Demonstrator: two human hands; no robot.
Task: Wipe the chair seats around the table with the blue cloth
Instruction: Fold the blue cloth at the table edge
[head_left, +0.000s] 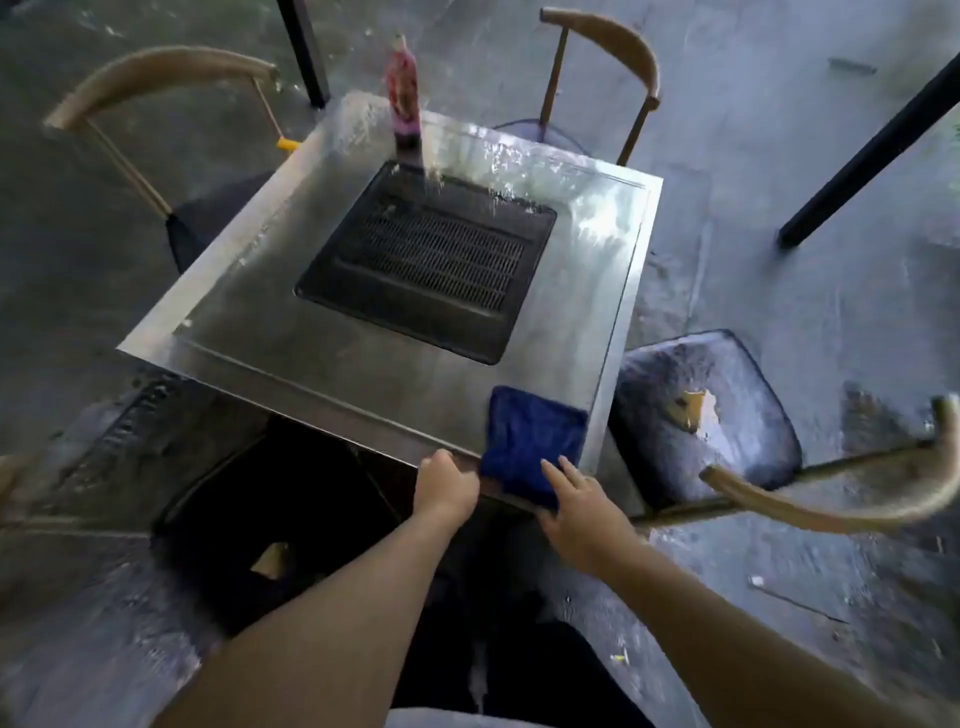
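Hanging half off the worktop (363, 374) corner, the blue cloth (530, 441) could slip down. Right hand (582, 514) touches it with straight fingers; left hand (447, 488) curls over the edge.

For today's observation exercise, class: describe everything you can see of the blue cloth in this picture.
The blue cloth is a deep blue, plush-looking fabric, folded into a rough square. It lies flat on the near right corner of the metal table, its near edge hanging over the table's rim. The right hand rests on that overhanging edge, fingers fairly straight. The left hand grips the table edge just beside the cloth; whether it touches the cloth cannot be told.
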